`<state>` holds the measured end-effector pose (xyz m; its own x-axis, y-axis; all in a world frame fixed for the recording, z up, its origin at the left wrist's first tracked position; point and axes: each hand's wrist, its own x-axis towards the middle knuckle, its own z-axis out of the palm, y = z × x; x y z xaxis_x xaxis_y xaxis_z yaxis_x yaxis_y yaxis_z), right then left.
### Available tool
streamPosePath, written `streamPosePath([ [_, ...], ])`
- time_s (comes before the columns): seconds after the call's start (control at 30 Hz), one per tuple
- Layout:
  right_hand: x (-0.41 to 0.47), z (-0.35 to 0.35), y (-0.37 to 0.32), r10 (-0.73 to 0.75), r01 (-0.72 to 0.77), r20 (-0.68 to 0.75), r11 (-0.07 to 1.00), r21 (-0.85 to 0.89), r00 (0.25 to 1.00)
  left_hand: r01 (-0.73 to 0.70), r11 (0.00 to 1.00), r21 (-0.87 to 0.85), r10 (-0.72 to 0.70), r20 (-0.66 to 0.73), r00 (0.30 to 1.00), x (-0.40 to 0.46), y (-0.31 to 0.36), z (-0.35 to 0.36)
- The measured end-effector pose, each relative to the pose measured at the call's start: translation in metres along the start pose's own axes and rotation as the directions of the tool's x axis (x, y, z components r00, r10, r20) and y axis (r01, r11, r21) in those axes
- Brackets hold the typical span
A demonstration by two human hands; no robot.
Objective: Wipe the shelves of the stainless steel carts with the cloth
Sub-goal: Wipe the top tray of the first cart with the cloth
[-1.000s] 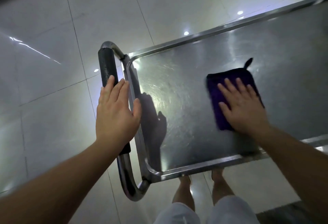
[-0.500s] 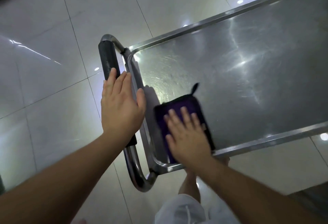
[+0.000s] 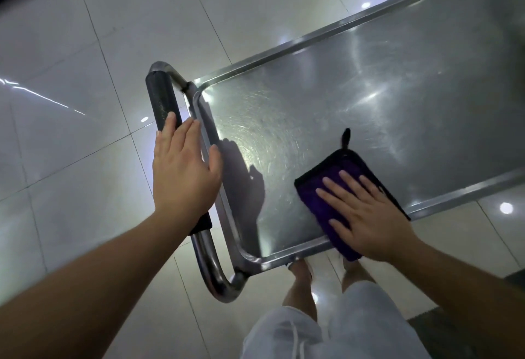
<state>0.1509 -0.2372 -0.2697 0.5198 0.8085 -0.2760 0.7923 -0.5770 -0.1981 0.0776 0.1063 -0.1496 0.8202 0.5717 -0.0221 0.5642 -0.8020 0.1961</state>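
The stainless steel cart's top shelf [image 3: 355, 97] runs from the centre to the upper right, with a raised rim. A folded purple cloth [image 3: 321, 188] with a black edge and a hanging loop lies flat near the shelf's near rim. My right hand [image 3: 366, 213] presses flat on the cloth with straight, spread fingers. My left hand [image 3: 184, 171] rests with straight fingers on the black grip of the cart's handle [image 3: 162, 97] at the shelf's left end.
Glossy pale floor tiles [image 3: 85, 46] surround the cart and reflect ceiling lights. My own legs and white shorts [image 3: 326, 330] stand just below the shelf's near rim. A dark mat edge [image 3: 466, 327] shows at the lower right.
My right hand slid the cloth left to the shelf's handle end, then back right along the near rim. My left hand stayed on the handle.
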Motion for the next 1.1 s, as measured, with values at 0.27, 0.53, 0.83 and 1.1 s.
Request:
streamPosePath([
  [0.27, -0.03, -0.026, 0.149, 0.332, -0.332, -0.01, 0.943, -0.032, 0.943, -0.003, 0.997, 0.076, 0.003, -0.009, 1.0, -0.002, 0.01, -0.002],
  [0.53, -0.029, -0.024, 0.155, 0.313, -0.314, -0.069, 0.949, -0.006, 0.947, -0.042, 0.956, 0.289, 0.038, 0.02, 0.999, -0.003, 0.018, 0.0],
  [0.83, -0.025, -0.026, 0.158, 0.257, -0.256, -0.034, 0.966, 0.028, 0.966, -0.129, 0.916, 0.381, 0.006, 0.308, 0.951, -0.011, 0.092, 0.029],
  [1.1, -0.023, -0.024, 0.162, 0.233, -0.223, -0.075, 0.967, 0.123, 0.97, 0.028, 0.999, 0.017, -0.032, 0.33, 0.943, -0.017, 0.265, 0.111],
])
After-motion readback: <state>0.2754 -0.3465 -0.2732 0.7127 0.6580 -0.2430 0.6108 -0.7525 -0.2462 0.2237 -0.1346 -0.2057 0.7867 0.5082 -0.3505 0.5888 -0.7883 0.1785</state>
